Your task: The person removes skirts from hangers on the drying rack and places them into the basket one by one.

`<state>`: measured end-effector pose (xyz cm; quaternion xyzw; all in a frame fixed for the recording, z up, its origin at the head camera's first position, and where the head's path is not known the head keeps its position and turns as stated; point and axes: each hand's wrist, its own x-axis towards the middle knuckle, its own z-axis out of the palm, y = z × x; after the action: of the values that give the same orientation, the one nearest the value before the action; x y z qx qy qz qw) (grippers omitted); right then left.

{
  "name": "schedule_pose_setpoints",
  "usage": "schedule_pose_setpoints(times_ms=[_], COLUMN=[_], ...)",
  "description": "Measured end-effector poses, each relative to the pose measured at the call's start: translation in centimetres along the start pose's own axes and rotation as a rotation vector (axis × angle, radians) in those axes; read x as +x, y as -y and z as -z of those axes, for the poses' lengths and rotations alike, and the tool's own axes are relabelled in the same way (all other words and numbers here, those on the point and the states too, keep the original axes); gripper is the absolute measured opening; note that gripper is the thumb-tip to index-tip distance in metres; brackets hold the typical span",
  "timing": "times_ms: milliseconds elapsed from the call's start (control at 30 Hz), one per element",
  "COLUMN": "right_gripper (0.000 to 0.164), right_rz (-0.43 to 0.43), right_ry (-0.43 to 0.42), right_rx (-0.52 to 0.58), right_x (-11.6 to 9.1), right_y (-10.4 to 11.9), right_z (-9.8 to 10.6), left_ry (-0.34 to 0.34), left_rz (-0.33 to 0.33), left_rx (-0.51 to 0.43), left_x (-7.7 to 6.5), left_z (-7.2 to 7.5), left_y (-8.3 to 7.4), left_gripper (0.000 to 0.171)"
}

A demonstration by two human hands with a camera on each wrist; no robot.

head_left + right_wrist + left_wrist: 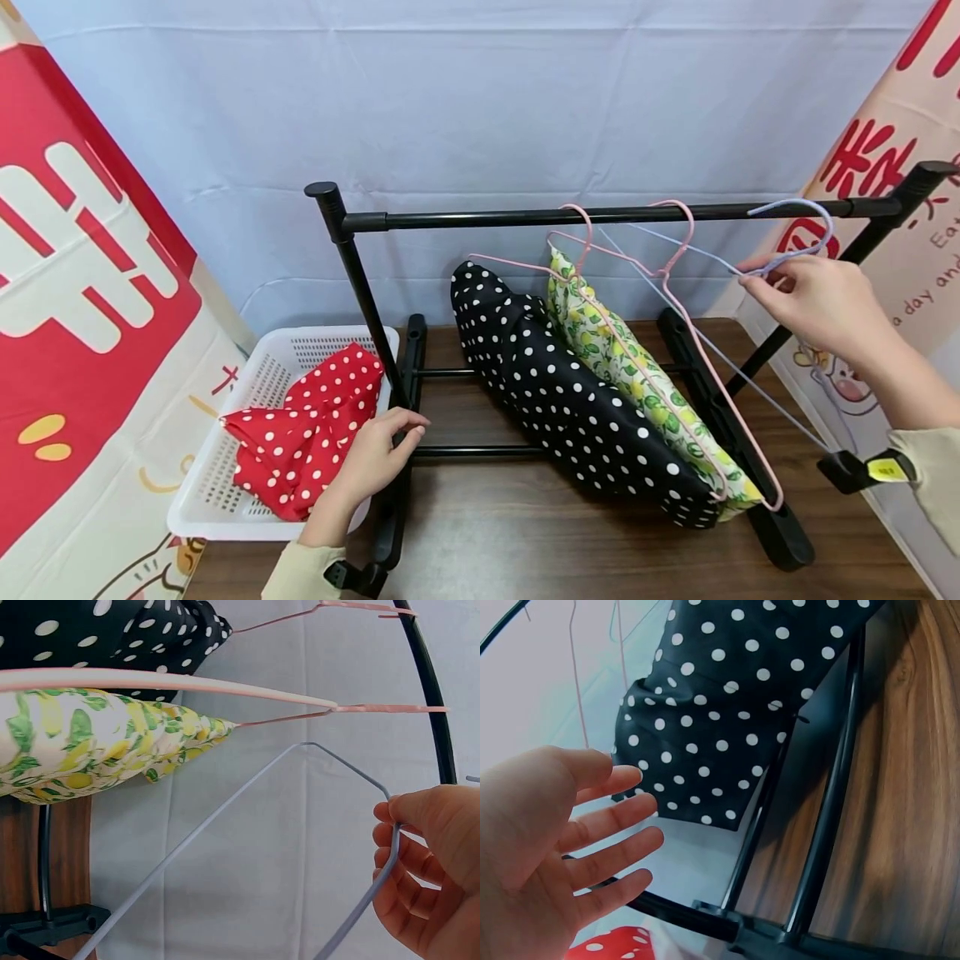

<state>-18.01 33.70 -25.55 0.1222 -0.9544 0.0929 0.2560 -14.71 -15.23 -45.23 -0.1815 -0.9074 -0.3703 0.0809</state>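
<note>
We see the right hand (821, 296) with its grip closed to a pinch, thumb and forefinger on the blue hanger (827, 223) just below its hook. That hanger is at the right end of the rack's top rail (480, 219); its hook overlaps the rail in the head view, though we cannot tell whether it rests there. Its long arms slant away, one toward the far left and one toward the near right.

The left hand (378, 454) has a relaxed, spread grip with nothing in it, beside the rack's left post and over the right side of the white basket (187, 508). In the basket we see a crumpled red polka-dot garment (307, 433), partly draped over the left rim.

Between the hands, two pink hangers (690, 223) hook over the rail. The left one carries a black polka-dot garment (581, 408); the right one, a lemon-print garment (645, 387), close behind the black one and partly hidden by it.

Under all this we find the brown wood-grain worktop (480, 517). A pale cloth (450, 108) covers the far side, with a red-and-cream printed panel (45, 225) at left and another printed panel at right.
</note>
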Motion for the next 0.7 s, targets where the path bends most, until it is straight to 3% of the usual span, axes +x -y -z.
schedule_pose_setpoints(times_ms=[467,700], right_gripper=[0.032,0.032], right_rz=[-0.084,-0.06], right_ry=[0.106,0.136], right_rx=[0.01,0.004], right_x=[2.1,2.3], right_y=[0.1,0.2], right_z=[-1.0,-1.9], left_ry=[-0.012,-0.016], left_rz=[0.024,0.003], left_rx=[-0.028,-0.023], left_x=[0.2,0.3], left_z=[-0.6,-0.7], left_y=[-0.3,-0.4], left_gripper=[0.013,0.012])
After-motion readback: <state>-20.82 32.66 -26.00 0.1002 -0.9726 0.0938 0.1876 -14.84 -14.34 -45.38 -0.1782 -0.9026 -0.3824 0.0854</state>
